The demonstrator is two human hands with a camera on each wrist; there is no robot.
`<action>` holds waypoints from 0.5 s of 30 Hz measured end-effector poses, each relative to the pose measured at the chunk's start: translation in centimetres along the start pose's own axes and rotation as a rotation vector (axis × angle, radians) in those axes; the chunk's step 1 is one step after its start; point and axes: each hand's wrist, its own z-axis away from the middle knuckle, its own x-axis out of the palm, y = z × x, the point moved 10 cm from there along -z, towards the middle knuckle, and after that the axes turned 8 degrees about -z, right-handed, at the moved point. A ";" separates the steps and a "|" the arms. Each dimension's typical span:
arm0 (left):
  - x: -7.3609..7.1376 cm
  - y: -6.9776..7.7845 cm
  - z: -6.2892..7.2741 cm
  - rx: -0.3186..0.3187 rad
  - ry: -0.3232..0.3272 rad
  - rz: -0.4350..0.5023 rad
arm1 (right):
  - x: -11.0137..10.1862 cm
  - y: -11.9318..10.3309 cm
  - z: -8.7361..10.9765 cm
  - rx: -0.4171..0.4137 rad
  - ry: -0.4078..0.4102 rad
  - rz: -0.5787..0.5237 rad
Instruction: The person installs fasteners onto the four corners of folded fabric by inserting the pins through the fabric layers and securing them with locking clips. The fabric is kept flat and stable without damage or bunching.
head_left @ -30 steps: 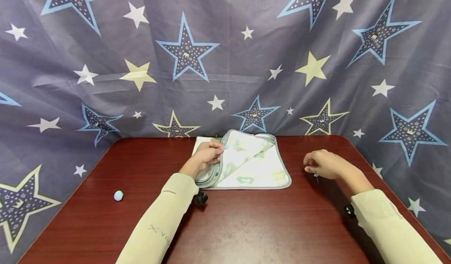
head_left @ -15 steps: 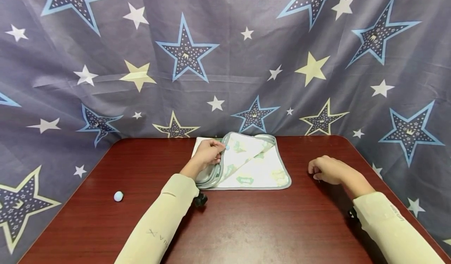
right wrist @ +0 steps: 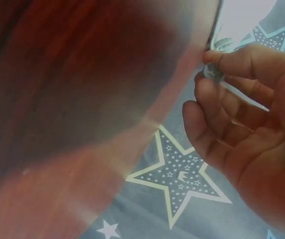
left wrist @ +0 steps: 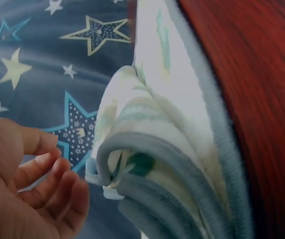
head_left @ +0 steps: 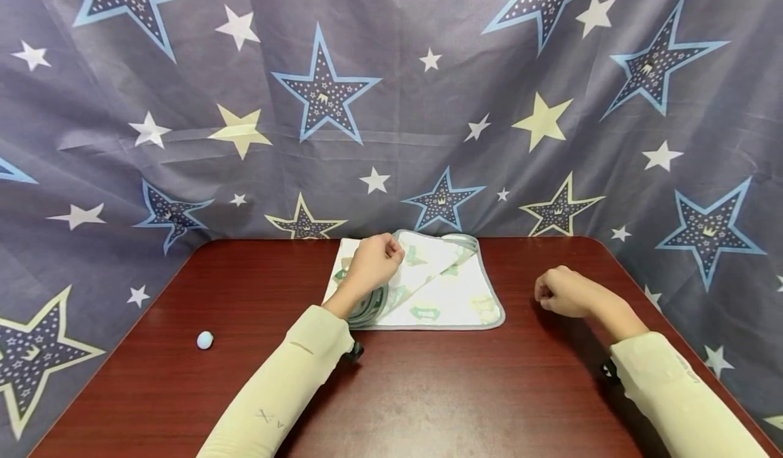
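My left hand [head_left: 372, 262] hovers over a folded white blanket [head_left: 453, 295] with grey binding and a pale green print. In the left wrist view, its loosely curled fingers hold nothing and stand beside the folded layers. A small pale blue piece [left wrist: 91, 172] sits at the blanket's bound edge there. Off to the right, my right hand [head_left: 563, 291] is held above the table. The right wrist view shows its thumb and forefinger pinching a small round pale blue button-like piece [right wrist: 213, 72], partly covered by the fingertips.
A small round pale blue piece [head_left: 204, 340] lies on the left part of the reddish-brown table [head_left: 459, 397]. A grey curtain [head_left: 397, 159] printed with stars hangs right behind the table's far edge.
My left hand has released the blanket's edge and shifted slightly up and right. My right hand has moved a little right, and the thin pin-like part below its fingers no longer shows.
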 end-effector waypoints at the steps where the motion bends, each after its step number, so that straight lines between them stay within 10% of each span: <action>1: 0.1 0.5 0.1 0.034 -0.009 -0.024 | -0.1 -0.2 0.0 0.002 0.003 -0.003; 9: 1.9 5.0 2.1 0.394 -0.140 -0.187 | -0.9 -2.0 -0.3 -0.054 0.054 0.003; 15: 4.5 7.1 4.3 0.569 -0.373 -0.286 | -1.0 -2.7 -0.8 -0.051 0.057 0.017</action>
